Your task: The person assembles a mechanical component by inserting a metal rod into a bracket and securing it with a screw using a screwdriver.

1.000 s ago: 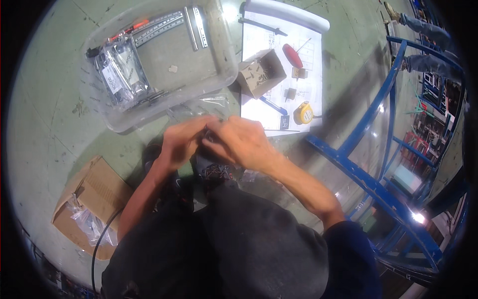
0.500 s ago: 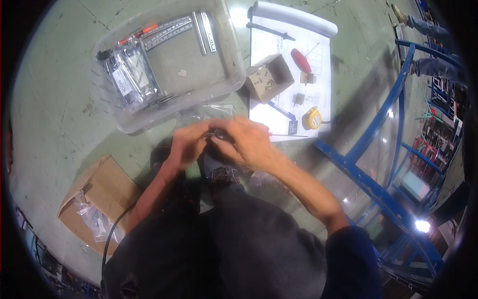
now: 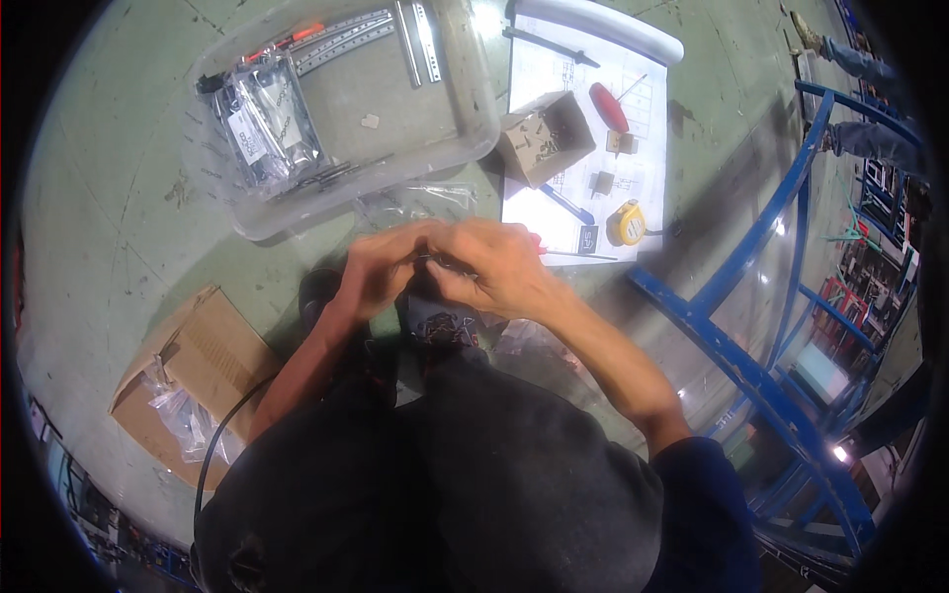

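Right hand (image 3: 494, 265) pinching a small dark part (image 3: 452, 264) between thumb and fingers, left hand (image 3: 381, 262) right up against it, though whether that one grips too I cannot tell! Mostly covered, the part sits up over the shoe (image 3: 445, 330), and if those crowded fingertips slip, it could drop to the floor (image 3: 109, 237).

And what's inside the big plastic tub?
The tub holds shiny metal rails, plastic bags with parts in them, something orange and a small pale scrap. The bags cover whatever is under them, so I can't see that.
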`<action>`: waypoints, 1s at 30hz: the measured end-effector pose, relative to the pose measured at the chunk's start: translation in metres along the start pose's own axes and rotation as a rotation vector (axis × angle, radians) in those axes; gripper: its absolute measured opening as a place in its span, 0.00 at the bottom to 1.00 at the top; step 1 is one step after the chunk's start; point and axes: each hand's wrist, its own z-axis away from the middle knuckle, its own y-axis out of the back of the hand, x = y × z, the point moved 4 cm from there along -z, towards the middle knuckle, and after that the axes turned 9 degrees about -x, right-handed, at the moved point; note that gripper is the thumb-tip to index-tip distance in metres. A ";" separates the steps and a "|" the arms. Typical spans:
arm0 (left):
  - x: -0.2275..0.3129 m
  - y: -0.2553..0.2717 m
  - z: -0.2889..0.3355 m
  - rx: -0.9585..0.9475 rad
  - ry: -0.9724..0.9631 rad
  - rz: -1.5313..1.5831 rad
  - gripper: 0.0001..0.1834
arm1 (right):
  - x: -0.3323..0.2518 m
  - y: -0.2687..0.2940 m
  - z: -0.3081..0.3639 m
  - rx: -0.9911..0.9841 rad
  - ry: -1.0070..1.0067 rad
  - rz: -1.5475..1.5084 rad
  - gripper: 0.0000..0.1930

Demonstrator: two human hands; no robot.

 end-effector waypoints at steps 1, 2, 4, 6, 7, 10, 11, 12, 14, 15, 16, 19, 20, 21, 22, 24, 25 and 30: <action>-0.001 0.000 0.001 0.026 -0.029 -0.034 0.22 | 0.000 -0.001 0.000 -0.012 0.024 -0.006 0.09; -0.001 0.000 0.002 0.028 -0.029 -0.035 0.22 | 0.001 -0.003 0.001 -0.024 0.048 -0.012 0.08; -0.002 0.002 0.003 0.029 -0.005 -0.032 0.23 | 0.007 -0.004 0.000 -0.006 0.079 -0.056 0.09; 0.002 0.004 0.000 0.017 0.011 -0.009 0.23 | 0.008 -0.005 -0.001 0.015 0.107 -0.098 0.09; 0.004 0.004 -0.001 0.007 0.031 0.010 0.23 | 0.009 -0.005 -0.002 0.008 0.072 -0.102 0.10; 0.002 0.005 0.003 0.008 0.023 -0.007 0.24 | 0.008 -0.004 -0.003 -0.021 0.044 -0.064 0.11; 0.003 0.005 0.003 0.009 0.023 -0.007 0.24 | 0.006 -0.003 -0.004 -0.043 0.050 -0.020 0.12; 0.005 0.005 0.003 -0.003 0.024 0.000 0.24 | 0.002 0.001 -0.005 -0.044 0.051 -0.019 0.12; 0.006 0.004 0.006 -0.017 0.031 0.011 0.24 | -0.018 0.008 -0.003 -0.046 0.147 0.082 0.12; 0.003 0.005 0.005 -0.036 0.050 0.017 0.23 | -0.011 0.003 -0.002 -0.047 0.145 0.080 0.12; 0.003 0.007 0.003 -0.050 0.067 0.016 0.23 | -0.001 -0.001 -0.006 -0.050 0.112 0.043 0.12; 0.001 0.003 0.013 -0.036 0.175 0.024 0.21 | 0.000 -0.001 -0.007 -0.085 0.059 0.060 0.12; -0.002 -0.001 0.016 -0.008 0.121 0.038 0.22 | -0.007 0.002 -0.007 -0.071 0.117 0.095 0.13; -0.006 0.001 0.013 -0.008 0.125 0.041 0.22 | -0.013 0.004 -0.009 -0.056 0.174 0.129 0.13; 0.001 0.006 0.006 0.037 -0.016 0.181 0.22 | -0.020 0.010 -0.010 -0.033 0.204 0.126 0.14; 0.004 0.004 0.010 -0.032 0.119 0.015 0.22 | -0.007 -0.004 0.001 -0.073 0.130 0.084 0.14; 0.005 0.005 0.016 -0.026 0.116 0.004 0.22 | 0.000 -0.009 -0.002 -0.110 0.086 0.044 0.14; -0.003 0.002 0.019 0.057 -0.015 0.103 0.24 | -0.020 0.001 -0.006 -0.092 0.098 0.103 0.13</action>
